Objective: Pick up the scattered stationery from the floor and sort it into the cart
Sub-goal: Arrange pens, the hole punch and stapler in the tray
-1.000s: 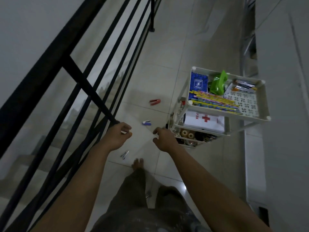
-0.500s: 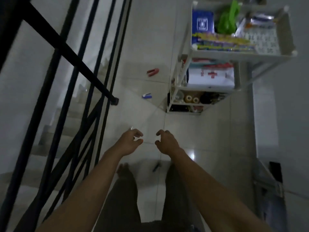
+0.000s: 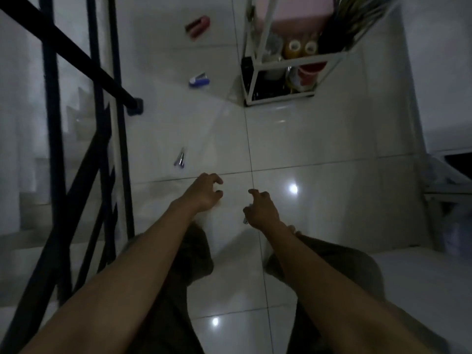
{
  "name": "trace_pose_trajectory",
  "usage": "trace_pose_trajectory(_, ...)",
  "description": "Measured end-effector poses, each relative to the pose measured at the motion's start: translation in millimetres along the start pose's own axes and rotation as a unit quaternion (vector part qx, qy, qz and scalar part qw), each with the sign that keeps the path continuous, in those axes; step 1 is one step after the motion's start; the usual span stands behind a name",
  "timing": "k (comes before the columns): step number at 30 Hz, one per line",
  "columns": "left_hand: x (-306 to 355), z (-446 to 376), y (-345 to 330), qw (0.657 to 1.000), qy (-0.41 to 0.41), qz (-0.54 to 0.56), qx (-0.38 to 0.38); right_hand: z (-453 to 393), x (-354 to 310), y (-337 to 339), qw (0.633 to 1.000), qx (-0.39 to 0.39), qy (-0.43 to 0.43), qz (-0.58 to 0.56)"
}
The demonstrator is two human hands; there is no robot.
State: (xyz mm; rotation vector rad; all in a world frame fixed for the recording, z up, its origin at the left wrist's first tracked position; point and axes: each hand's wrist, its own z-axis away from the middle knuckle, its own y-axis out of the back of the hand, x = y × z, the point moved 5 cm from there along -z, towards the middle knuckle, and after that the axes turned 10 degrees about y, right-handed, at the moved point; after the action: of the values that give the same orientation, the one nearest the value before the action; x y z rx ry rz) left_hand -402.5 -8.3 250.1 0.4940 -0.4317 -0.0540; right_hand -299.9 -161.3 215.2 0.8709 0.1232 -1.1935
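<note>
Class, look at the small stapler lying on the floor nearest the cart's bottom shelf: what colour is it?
Blue with a pale, whitish top; the stapler shows in the head view.

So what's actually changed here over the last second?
The person bent lower, so the view tipped down and the cart slid to the top of the picture. Both hands dropped toward the floor: left hand, right hand. Nothing was picked up. The red stapler, blue stapler and small metal item lie unmoved.

A dim landing at the top of a home staircase: glossy white floor tiles, a black metal stair railing with steps descending behind it. A white wire cart of household supplies stands against the wall.
</note>
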Motion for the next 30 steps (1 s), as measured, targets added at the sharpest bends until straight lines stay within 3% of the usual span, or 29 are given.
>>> trace_pose_trajectory(6,-51,-116,-92,0.999,-0.013,-0.028,0.023,-69,105,-122,0.999,-0.003,-0.018,0.038)
trace_pose_trajectory(10,-85,-193,-151,0.995,-0.026,-0.066,0.071,-116,158,-172,0.993,0.092,-0.071,0.010)
trace_pose_trajectory(14,-103,-247,-177,0.981,-0.050,-0.098,0.158,-157,180,-186,0.974,0.227,0.006,-0.001)
trace_pose_trajectory(18,-113,-271,-165,0.952,-0.077,-0.131,0.265,-204,159,-175,0.942,0.323,0.061,-0.064)
trace_pose_trajectory(22,-116,-279,-138,0.956,-0.053,-0.047,0.285,-240,122,-147,0.933,0.295,0.120,-0.168)
trace_pose_trajectory(24,-115,-279,-119,0.949,-0.037,-0.006,0.313,-247,107,-129,0.921,0.320,0.136,-0.178)
trace_pose_trajectory(30,-139,-279,-66,0.916,0.022,-0.012,0.402,-257,69,-124,0.899,0.295,0.182,-0.267)
